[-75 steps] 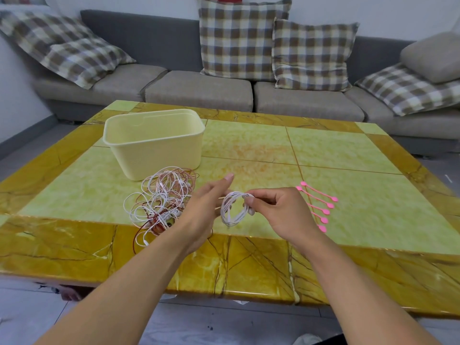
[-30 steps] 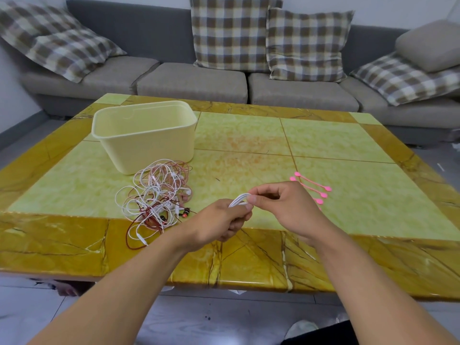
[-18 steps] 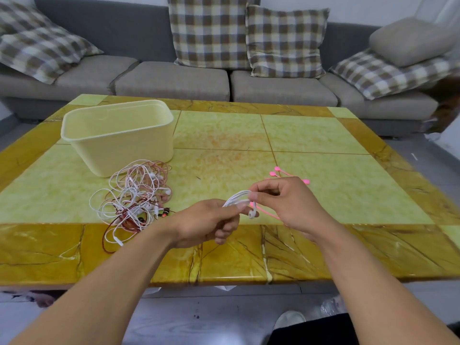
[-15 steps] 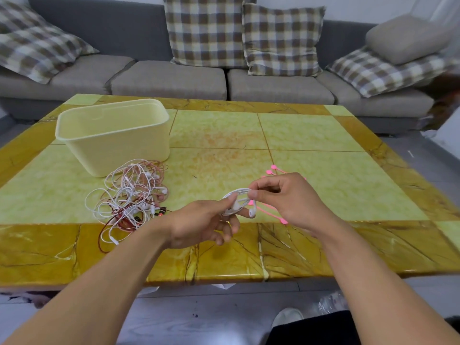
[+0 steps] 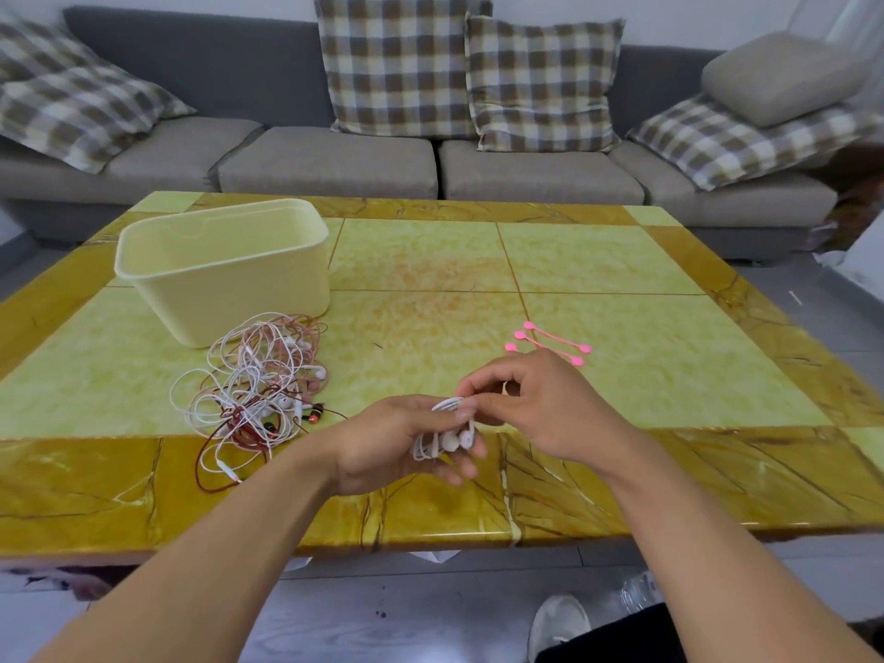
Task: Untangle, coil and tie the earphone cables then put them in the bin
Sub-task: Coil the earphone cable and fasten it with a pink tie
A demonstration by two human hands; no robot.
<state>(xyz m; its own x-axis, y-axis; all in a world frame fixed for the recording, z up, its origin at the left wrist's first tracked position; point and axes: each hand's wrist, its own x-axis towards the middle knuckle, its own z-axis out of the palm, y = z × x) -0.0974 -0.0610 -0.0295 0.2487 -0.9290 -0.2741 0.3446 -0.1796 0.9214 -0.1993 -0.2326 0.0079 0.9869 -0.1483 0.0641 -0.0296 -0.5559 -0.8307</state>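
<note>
- Left hand [image 5: 392, 442]: fingers curled round a coiled white earphone cable [image 5: 445, 435], held above the desk [image 5: 430, 260] near edge.
- Right hand [image 5: 535, 413]: fingers pinch the coil's top.
- Tangled cables [image 5: 258, 380] lie beside the bin [image 5: 225, 275].

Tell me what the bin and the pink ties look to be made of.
Bin: likely moulded plastic, pale cream, matte; smooth one-piece walls with a rolled rim. Pink ties: probably soft silicone or rubber; thin flexible strips with round button ends, evenly coloured.

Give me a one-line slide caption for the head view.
Both hands hold a coiled white earphone over the table, between the cable tangle, bin and pink ties.
</note>
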